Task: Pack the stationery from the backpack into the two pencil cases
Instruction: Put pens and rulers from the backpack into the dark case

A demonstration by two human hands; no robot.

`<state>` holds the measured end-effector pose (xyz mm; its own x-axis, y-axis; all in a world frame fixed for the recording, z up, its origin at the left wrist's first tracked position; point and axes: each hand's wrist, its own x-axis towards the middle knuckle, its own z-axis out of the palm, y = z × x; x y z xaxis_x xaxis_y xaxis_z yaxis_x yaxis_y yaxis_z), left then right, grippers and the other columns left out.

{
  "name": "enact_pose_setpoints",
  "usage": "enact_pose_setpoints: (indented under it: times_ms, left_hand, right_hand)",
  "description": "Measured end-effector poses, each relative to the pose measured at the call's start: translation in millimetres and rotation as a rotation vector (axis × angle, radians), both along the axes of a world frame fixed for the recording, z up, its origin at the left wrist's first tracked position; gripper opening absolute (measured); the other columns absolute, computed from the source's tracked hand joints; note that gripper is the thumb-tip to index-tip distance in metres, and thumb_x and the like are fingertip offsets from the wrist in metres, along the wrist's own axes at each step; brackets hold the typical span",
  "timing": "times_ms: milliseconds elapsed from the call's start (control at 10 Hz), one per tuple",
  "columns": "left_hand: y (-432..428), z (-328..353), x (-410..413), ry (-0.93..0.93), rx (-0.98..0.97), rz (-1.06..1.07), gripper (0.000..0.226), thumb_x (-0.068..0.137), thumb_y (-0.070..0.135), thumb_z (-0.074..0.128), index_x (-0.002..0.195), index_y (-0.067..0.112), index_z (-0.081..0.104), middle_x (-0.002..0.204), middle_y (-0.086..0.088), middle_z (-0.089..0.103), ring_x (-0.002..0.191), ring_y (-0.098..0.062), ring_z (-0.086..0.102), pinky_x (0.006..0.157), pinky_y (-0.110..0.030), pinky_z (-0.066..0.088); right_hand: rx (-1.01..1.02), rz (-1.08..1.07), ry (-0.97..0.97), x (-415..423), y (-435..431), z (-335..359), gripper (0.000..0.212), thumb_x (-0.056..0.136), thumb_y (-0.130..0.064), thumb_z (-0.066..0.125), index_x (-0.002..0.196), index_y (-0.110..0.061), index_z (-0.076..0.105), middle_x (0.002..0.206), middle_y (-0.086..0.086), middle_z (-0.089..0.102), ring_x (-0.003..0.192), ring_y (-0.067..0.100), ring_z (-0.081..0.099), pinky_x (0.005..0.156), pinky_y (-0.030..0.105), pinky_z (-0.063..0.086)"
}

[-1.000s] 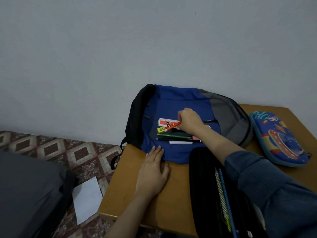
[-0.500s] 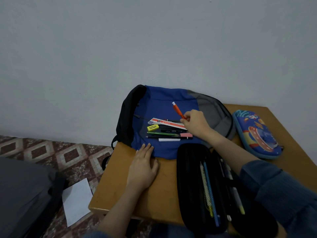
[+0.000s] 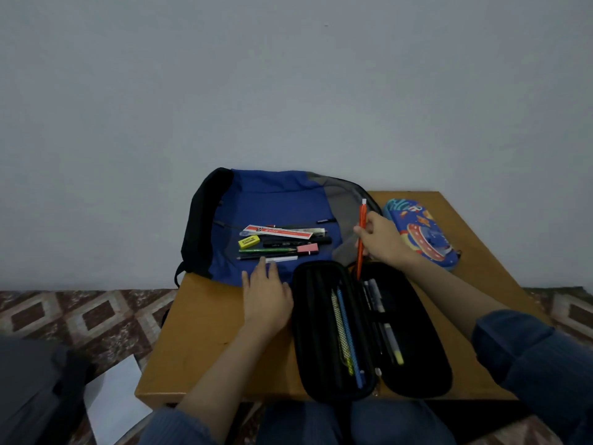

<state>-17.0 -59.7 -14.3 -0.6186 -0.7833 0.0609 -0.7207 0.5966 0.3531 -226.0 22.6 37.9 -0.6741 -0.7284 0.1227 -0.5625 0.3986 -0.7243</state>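
Partway: right hand (image 3: 382,242) fingers grasp orange pen (image 3: 361,239) over open black case (image 3: 321,332) w/ some pens in; left hand (image 3: 266,297) flat, released; several items (image 3: 282,242) left of the fingers wait on backpack (image 3: 272,200), blue case (image 3: 420,232) shut.

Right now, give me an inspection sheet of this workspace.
Surface: wooden table, with the backpack lying flat at its far side.
Job's things: black pencil case open, pens inside; printed blue pencil case closed, at the right; ruler, yellow eraser, green pencil and more on the backpack.
Clutter: white paper and a dark object on the floor.
Grippers: left hand flat, fingertips at the backpack's near edge; right hand holds the orange pen upright, tip at the black pencil case.
Cables: nothing seen.
Surroundings: grey wall, patterned floor tiles.
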Motion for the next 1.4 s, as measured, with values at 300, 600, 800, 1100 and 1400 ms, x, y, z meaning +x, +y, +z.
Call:
enact_pose_setpoints:
  times_ms: [300, 600, 800, 1100, 1400]
  left_hand:
    - [63.5, -17.9, -29.4, -0.037, 0.101, -0.511, 0.068, 0.093, 0.060, 0.020, 0.149, 0.028, 0.002, 0.158, 0.004, -0.003, 0.145, -0.012, -0.007, 0.115, -0.029, -0.008]
    - [66.0, -27.0, -27.7, -0.031, 0.033, -0.496, 0.060, 0.097, 0.052, 0.020, 0.148, 0.030, -0.004, 0.158, 0.008, -0.003, 0.144, -0.007, -0.008, 0.116, -0.027, -0.009]
    - [65.6, -27.6, -27.8, -0.036, 0.036, -0.495, 0.063, 0.095, 0.056, 0.021, 0.148, 0.031, -0.003, 0.157, 0.009, -0.004, 0.144, -0.006, -0.008, 0.116, -0.026, -0.008]
    - [68.7, -27.3, -30.0, -0.042, 0.022, -0.479, 0.062, 0.096, 0.055, 0.021, 0.148, 0.032, -0.003, 0.158, 0.010, -0.003, 0.144, -0.006, -0.007, 0.117, -0.027, -0.007]
    - [69.2, -26.5, -28.2, -0.033, 0.019, -0.472, 0.063, 0.096, 0.055, 0.022, 0.148, 0.032, -0.003, 0.158, 0.009, -0.002, 0.144, -0.006, -0.006, 0.117, -0.027, -0.007]
  right_hand:
    - [-0.002, -0.027, -0.217, -10.1, 34.0, -4.2, 0.058, 0.093, 0.001, 0.047, 0.141, -0.016, 0.020, 0.095, 0.024, 0.064, 0.064, 0.017, 0.059, 0.052, 0.031, 0.050]
    - [-0.043, -0.006, -0.194, -19.0, 48.0, -14.8, 0.059, 0.089, 0.007, 0.049, 0.138, -0.020, 0.027, 0.074, 0.009, 0.057, 0.055, 0.017, 0.056, 0.039, 0.020, 0.048]
    - [-0.031, -0.027, -0.082, -26.6, 52.8, -18.5, 0.062, 0.085, 0.004, 0.053, 0.137, -0.019, 0.027, 0.071, 0.001, 0.051, 0.064, 0.020, 0.056, 0.058, 0.036, 0.054]
    - [0.091, 0.018, -0.135, -18.6, 55.4, -29.3, 0.056, 0.088, 0.000, 0.055, 0.133, -0.019, 0.029, 0.089, 0.026, 0.060, 0.061, 0.021, 0.056, 0.046, 0.027, 0.050]
    - [0.267, 0.058, -0.175, -13.6, 58.1, -27.2, 0.045, 0.088, -0.004, 0.058, 0.128, -0.016, 0.038, 0.075, 0.005, 0.053, 0.047, 0.014, 0.056, 0.037, 0.019, 0.047]
